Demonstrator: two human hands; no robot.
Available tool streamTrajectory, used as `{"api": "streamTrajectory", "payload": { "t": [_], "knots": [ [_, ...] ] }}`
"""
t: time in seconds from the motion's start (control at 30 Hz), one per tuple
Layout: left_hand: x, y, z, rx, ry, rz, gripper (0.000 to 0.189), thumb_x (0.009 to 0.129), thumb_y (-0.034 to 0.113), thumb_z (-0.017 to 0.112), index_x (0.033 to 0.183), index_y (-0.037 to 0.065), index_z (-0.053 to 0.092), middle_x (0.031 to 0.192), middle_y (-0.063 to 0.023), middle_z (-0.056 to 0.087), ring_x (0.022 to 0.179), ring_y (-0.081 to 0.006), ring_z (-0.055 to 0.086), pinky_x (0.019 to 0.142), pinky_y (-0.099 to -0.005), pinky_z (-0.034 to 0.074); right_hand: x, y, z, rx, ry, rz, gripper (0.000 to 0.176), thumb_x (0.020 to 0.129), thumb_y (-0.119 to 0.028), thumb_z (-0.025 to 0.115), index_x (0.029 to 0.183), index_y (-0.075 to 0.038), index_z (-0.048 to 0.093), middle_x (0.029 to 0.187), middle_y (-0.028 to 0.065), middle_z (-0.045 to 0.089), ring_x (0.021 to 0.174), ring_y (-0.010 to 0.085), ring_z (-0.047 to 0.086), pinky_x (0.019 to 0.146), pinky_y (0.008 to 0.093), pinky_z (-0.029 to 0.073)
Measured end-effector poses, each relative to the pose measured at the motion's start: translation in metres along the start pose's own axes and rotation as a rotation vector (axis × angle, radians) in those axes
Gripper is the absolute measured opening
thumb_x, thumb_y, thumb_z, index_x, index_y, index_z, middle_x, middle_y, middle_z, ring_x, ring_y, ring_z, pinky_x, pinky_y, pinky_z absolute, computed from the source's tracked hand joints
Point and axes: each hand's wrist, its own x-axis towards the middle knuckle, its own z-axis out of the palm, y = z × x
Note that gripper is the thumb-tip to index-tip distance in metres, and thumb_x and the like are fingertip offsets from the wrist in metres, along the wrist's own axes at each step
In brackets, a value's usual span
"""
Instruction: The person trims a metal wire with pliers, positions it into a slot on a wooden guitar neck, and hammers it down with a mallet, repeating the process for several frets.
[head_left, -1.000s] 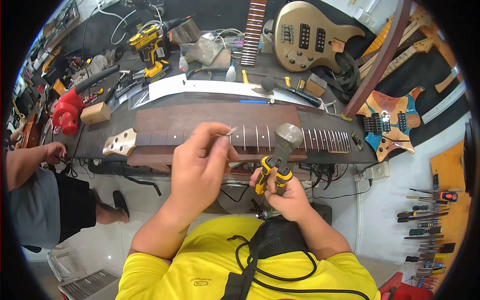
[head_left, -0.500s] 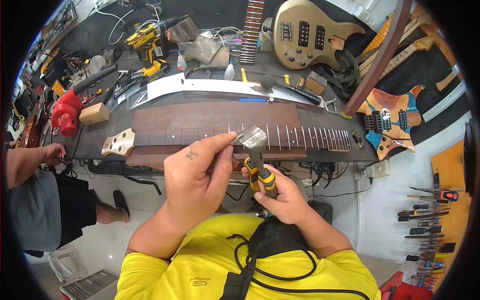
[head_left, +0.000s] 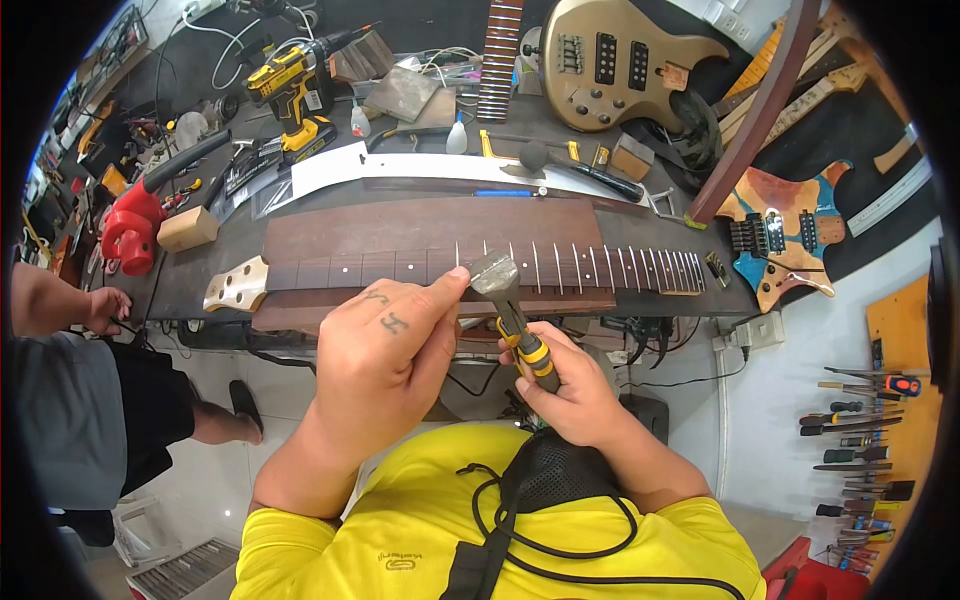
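Observation:
My left hand (head_left: 385, 335) is closed, thumb and index finger pinched at the head of the end-cutting pliers (head_left: 497, 274). Between those fingertips is a thin, mostly hidden piece that looks like fret wire. My right hand (head_left: 572, 385) is wrapped round the pliers' yellow-and-black handles, their broad metal head tilted up toward my left fingertips. Beyond both hands a guitar neck (head_left: 370, 270) lies across the bench, its pale headstock to the left. Metal frets cross the right part of its dark fingerboard; the left part shows bare slots and dot inlays.
A brown wooden board (head_left: 400, 222) lies beneath the neck. Behind it are a white strip (head_left: 330, 178), a yellow drill (head_left: 290, 100) and a gold bass body (head_left: 620, 65). A colourful guitar body (head_left: 785, 235) lies right. At left stands another person (head_left: 70, 400).
My left hand has shifted slightly left and down. The pliers have turned a little in my right hand, their head moving left, and the handles look closer together.

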Motion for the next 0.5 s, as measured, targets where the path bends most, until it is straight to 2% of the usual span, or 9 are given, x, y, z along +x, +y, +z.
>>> {"api": "streamTrajectory", "payload": {
  "t": [0.1, 0.23, 0.3, 0.33, 0.4, 0.43, 0.5],
  "knots": [
    [-0.001, -0.002, 0.0, -0.008, -0.025, 0.003, 0.041, 0.083, -0.012, 0.074, 0.124, -0.004, 0.076, 0.084, -0.0127, 0.075, 0.074, -0.0295, 0.073, 0.07, -0.0375, 0.058, 0.001, -0.007, 0.0, 0.014, -0.001, 0.015, 0.03, 0.091, 0.009, 0.063, 0.12, 0.0, 0.065, 0.122, 0.0118, 0.065, 0.114, 0.0249, 0.066, 0.105, 0.0396, 0.052],
    [-0.002, -0.002, 0.001, -0.024, -0.006, -0.014, 0.038, 0.086, -0.012, 0.073, 0.122, -0.004, 0.076, 0.079, -0.0119, 0.073, 0.071, -0.0296, 0.072, 0.068, -0.0379, 0.057, -0.002, 0.0, -0.002, -0.081, 0.002, -0.034, 0.031, 0.088, 0.011, 0.059, 0.116, -0.001, 0.064, 0.118, 0.0124, 0.066, 0.109, 0.0237, 0.068, 0.1, 0.0381, 0.054],
    [-0.005, -0.003, -0.004, -0.132, -0.106, -0.12, 0.036, 0.093, -0.008, 0.072, 0.129, -0.005, 0.073, 0.095, -0.013, 0.077, 0.083, -0.0253, 0.075, 0.076, -0.0357, 0.058, -0.002, 0.0, 0.0, -0.042, 0.023, 0.032, 0.031, 0.085, 0.012, 0.055, 0.112, -0.001, 0.061, 0.115, 0.0116, 0.067, 0.102, 0.021, 0.068, 0.094, 0.0367, 0.056],
    [-0.005, -0.004, -0.002, -0.132, -0.107, -0.12, 0.036, 0.093, -0.008, 0.072, 0.129, -0.005, 0.073, 0.095, -0.013, 0.077, 0.083, -0.0253, 0.075, 0.076, -0.0357, 0.058, -0.003, -0.001, 0.002, -0.042, 0.023, 0.032, 0.031, 0.085, 0.012, 0.055, 0.112, -0.001, 0.061, 0.115, 0.0116, 0.067, 0.102, 0.021, 0.068, 0.094, 0.0367, 0.056],
    [-0.007, -0.015, 0.007, -0.798, 0.029, -0.534, 0.052, 0.1, 0.021, 0.077, 0.143, -0.004, 0.064, 0.118, -0.0185, 0.076, 0.106, -0.0252, 0.075, 0.092, -0.0334, 0.057, -0.002, -0.009, 0.008, 0.163, 0.134, 0.181, 0.039, 0.082, 0.009, 0.055, 0.119, 0.001, 0.063, 0.108, 0.01, 0.069, 0.096, 0.0208, 0.068, 0.093, 0.0369, 0.054],
    [-0.006, -0.019, 0.013, -0.796, 0.03, -0.534, 0.052, 0.1, 0.021, 0.077, 0.143, -0.004, 0.064, 0.118, -0.0185, 0.076, 0.106, -0.0252, 0.075, 0.092, -0.0334, 0.057, -0.001, -0.011, 0.009, 0.164, 0.133, 0.179, 0.039, 0.082, 0.009, 0.055, 0.119, 0.001, 0.063, 0.108, 0.01, 0.069, 0.096, 0.0208, 0.068, 0.093, 0.0369, 0.054],
    [0.003, -0.024, 0.03, -1.666, 0.014, -0.625, 0.077, 0.1, 0.041, 0.074, 0.157, -0.004, 0.048, 0.136, -0.0244, 0.069, 0.125, -0.0324, 0.069, 0.105, -0.041, 0.054, 0.006, -0.015, 0.009, 0.273, 0.157, 0.189, 0.041, 0.082, 0.01, 0.055, 0.121, 0.001, 0.062, 0.104, 0.0082, 0.069, 0.094, 0.0179, 0.066, 0.092, 0.035, 0.055]
  ]
}}
